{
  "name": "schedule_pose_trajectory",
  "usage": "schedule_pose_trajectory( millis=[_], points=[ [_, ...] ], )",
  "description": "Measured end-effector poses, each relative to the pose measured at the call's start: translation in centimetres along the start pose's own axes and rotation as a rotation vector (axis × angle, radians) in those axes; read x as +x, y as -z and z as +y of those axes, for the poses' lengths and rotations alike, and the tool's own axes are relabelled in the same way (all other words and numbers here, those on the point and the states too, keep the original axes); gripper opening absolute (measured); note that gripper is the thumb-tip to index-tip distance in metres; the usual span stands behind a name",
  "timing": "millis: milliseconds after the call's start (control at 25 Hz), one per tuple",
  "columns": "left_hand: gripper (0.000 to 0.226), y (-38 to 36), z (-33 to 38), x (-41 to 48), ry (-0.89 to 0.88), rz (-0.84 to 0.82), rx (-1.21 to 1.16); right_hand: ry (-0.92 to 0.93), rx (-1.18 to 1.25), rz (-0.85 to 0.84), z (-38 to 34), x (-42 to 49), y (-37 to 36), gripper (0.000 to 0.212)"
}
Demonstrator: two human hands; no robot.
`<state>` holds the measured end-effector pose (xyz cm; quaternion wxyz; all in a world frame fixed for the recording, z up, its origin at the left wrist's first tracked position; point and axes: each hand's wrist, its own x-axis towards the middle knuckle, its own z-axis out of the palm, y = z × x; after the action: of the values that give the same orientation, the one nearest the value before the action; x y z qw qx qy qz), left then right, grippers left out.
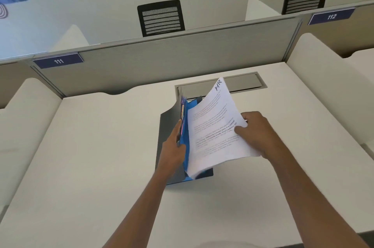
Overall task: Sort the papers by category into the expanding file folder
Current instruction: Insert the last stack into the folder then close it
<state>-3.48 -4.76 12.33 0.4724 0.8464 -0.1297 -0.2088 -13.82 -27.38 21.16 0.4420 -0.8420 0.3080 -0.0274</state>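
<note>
I judge filing underway: my left hand (174, 146) parts the blue-and-grey expanding file folder (172, 126); my right hand (257, 132) grips the white HR-marked papers (214, 132), unfiled.

both bare forearms stretched forward from the bottom of the view, left hand (173, 146) with fingers straight and pointing away, edge-on, right hand (256, 132) curled in a pinch, thumb on top, knuckles up, wrists kinda level
</note>
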Motion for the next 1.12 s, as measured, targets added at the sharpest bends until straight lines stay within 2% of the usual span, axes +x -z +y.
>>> schedule_pose_trajectory(
  millis=[160, 280, 640, 880, 1120],
  points=[
    [0.064, -0.1, 0.1, -0.3, -0.066, 0.006, 0.009, 0.054, -0.043, 0.058, -0.4, 0.8, -2.7, 0.009],
    [0.064, -0.3, 0.0, -0.3, -0.057, 0.012, 0.058, 0.086, -0.113, 0.113, -0.5, 1.3, -3.4, 0.013],
    [0.067, -0.4, -0.1, 0.3, -0.036, 0.022, 0.100, 0.120, -0.159, 0.064, 0.4, -0.8, -5.9, 0.013],
    [0.065, -1.2, -0.3, 0.0, -0.038, -0.001, 0.103, 0.136, -0.192, 0.101, 0.1, -0.8, -7.9, 0.009],
    [0.065, -1.2, -0.1, 0.4, -0.068, 0.024, 0.089, 0.149, -0.216, 0.028, 0.8, -0.3, -10.7, 0.013]
  ],
)
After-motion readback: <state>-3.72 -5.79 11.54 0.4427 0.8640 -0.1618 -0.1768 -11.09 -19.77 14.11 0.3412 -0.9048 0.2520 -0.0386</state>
